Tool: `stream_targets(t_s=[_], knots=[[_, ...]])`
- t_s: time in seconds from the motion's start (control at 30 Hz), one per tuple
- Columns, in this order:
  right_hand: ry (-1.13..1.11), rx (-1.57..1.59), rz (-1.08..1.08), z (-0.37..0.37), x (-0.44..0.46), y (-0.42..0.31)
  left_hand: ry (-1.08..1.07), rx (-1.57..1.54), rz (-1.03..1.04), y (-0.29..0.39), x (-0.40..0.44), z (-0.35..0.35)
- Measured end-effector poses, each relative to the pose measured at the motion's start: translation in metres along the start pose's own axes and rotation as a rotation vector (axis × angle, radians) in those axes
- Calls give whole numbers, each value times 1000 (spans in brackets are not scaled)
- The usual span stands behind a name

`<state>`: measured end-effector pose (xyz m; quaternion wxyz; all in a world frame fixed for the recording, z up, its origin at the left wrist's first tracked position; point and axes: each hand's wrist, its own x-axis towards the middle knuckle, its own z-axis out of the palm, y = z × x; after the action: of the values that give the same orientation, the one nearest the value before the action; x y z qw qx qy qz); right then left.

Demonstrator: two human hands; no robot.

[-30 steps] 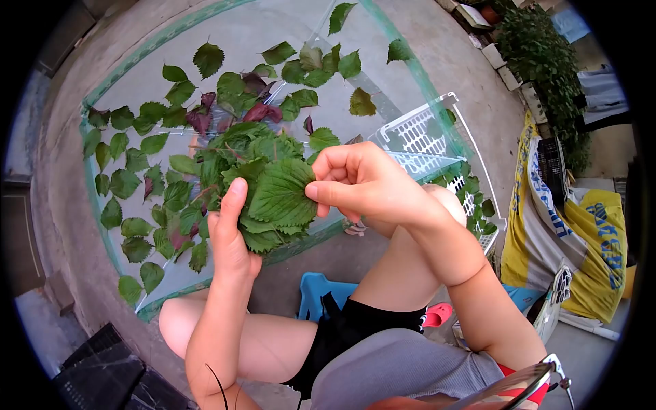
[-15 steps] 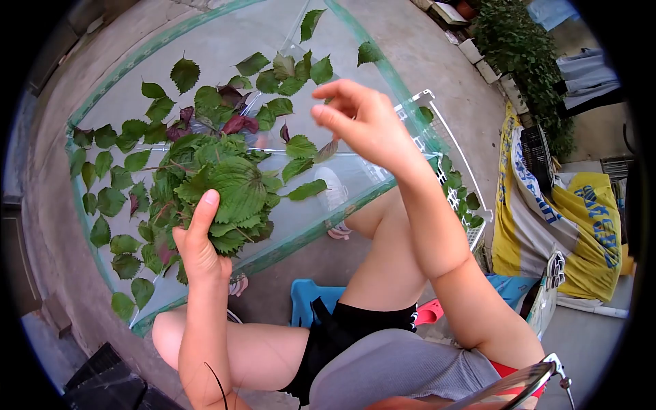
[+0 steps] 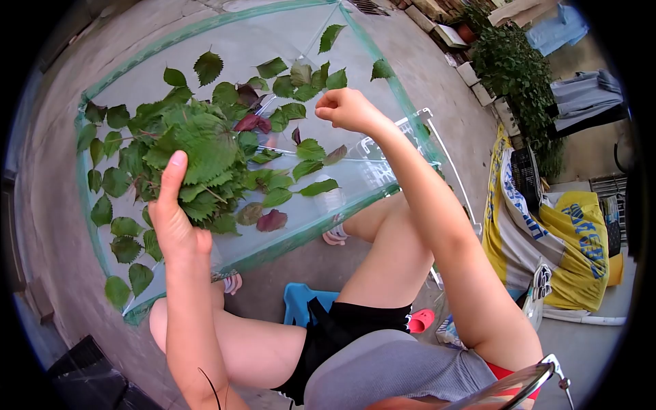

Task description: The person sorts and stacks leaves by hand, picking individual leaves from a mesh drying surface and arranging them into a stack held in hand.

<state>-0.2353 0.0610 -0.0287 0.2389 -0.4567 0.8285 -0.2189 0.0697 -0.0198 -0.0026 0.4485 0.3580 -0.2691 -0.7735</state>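
Note:
A thick bunch of green serrated perilla leaves (image 3: 205, 154) is gripped in my left hand (image 3: 179, 222), thumb pressed on top of the stack. Most of the fingers are hidden beneath the leaves. My right hand (image 3: 350, 111) hovers over the right part of the mesh sheet (image 3: 287, 247), its fingers curled in and nothing visible in them. Loose perilla leaves, such as a green one (image 3: 318, 187) and a purple one (image 3: 272, 220), lie scattered over the mesh around both hands.
A white plastic rack (image 3: 456, 178) stands at the right edge of the mesh. Below are a blue stool (image 3: 301, 301) and a red clog (image 3: 421, 320). Yellow and white sacks (image 3: 574, 253) lie at the right, near a leafy bush (image 3: 514, 78).
My left hand has carried the bunch up and leftward, uncovering leaves at the near edge of the mesh. The right hand's fingers have curled in more. The view has shifted slightly.

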Motion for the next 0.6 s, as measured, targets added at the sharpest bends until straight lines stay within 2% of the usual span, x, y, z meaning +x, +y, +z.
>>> stream_targets(t_s=[0.13,0.2,0.37,0.47,0.6], knots=[[-54,-258,-29,22,23,9,-10,-85,62,23,6,-3],[-180,-483,-10,32,29,11,-3,-86,76,27,8,-5],[-258,-590,11,68,34,22,-8,-92,76,28,8,-6],[-235,-730,61,92,43,42,-20,-88,67,26,8,-3],[-190,-743,2,103,48,60,-22,-87,52,26,8,-3]])
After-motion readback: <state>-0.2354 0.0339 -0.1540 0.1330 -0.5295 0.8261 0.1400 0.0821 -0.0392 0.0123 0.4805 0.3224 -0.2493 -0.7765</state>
